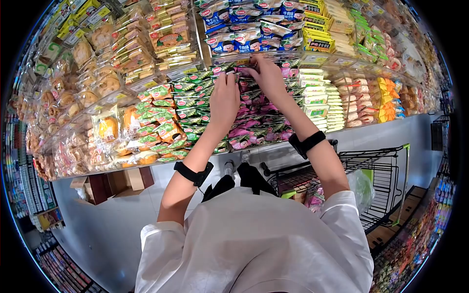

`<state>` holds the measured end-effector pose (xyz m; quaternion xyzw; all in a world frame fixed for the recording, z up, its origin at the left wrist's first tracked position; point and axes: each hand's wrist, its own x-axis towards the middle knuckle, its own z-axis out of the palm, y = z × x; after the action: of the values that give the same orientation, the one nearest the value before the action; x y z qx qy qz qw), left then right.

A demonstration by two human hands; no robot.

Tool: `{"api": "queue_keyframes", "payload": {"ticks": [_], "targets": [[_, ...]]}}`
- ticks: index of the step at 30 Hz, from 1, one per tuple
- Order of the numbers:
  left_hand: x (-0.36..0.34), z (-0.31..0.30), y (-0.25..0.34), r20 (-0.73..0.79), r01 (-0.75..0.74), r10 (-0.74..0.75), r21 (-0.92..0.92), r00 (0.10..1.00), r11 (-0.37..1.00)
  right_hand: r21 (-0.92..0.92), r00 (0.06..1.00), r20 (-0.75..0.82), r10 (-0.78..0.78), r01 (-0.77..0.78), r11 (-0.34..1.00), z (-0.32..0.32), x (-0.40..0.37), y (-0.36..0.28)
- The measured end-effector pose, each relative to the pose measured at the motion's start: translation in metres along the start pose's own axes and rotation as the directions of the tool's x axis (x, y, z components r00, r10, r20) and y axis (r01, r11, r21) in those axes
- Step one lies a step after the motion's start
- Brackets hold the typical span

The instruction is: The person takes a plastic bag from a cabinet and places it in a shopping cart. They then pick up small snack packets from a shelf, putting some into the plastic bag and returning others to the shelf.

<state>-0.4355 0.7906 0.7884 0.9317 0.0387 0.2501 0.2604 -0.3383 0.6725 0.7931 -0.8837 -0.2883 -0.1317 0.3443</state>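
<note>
My left hand (pixel 225 102) lies over rows of small green and pink snack packets, its fingers stretched forward and side by side. Its fingertips touch the packets at the back of the row. To the right, my right hand (pixel 267 78) reaches to the back divider. Its fingers are bent, with the thumb towards the left, around the end of a dark pink snack packet (pixel 243 71) that is partly hidden. Pink packets (pixel 251 112) fill the bin under and between my forearms, and green packets (pixel 193 105) stand in stacks to the left.
Blue packets (pixel 254 34) sit on the tier behind a clear divider. White-green packets (pixel 312 95) and orange bags (pixel 387 97) are on the right, wrapped breads (pixel 106 128) on the left. A black wire shopping cart (pixel 378 171) stands at my right, an open cardboard box (pixel 117 183) under the shelf.
</note>
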Motion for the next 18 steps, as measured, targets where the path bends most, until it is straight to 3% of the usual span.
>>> {"api": "queue_keyframes", "payload": {"ticks": [1, 4, 7, 10, 13, 18], "targets": [[0.001, 0.0, 0.0, -0.002, 0.002, -0.002, -0.007, 1.0, 1.0, 0.061, 0.999, -0.012, 0.045, -0.044, 0.997, -0.003, -0.003, -0.003], [0.004, 0.003, -0.002, -0.044, -0.156, 0.157, 0.016, 0.987, 0.988, 0.095, 0.978, -0.197, -0.072, 0.092, 0.991, -0.002, -0.013, 0.004], [0.012, 0.003, 0.004, -0.02, -0.309, 0.309, -0.004, 0.951, 0.951, 0.008, 0.959, -0.195, -0.204, 0.209, 0.978, 0.001, -0.017, 0.008], [0.019, 0.011, 0.003, 0.005, -0.237, 0.237, -0.002, 0.971, 0.972, -0.062, 0.939, -0.201, -0.277, 0.27, 0.961, -0.002, -0.014, 0.009], [0.023, 0.013, 0.002, -0.001, -0.254, 0.254, 0.007, 0.967, 0.967, 0.041, 0.958, -0.216, -0.188, 0.201, 0.979, -0.001, -0.028, 0.001], [0.022, 0.014, 0.002, -0.055, -0.268, 0.268, 0.013, 0.962, 0.963, -0.088, 0.957, -0.151, -0.248, 0.237, 0.967, 0.01, -0.032, 0.005]]}}
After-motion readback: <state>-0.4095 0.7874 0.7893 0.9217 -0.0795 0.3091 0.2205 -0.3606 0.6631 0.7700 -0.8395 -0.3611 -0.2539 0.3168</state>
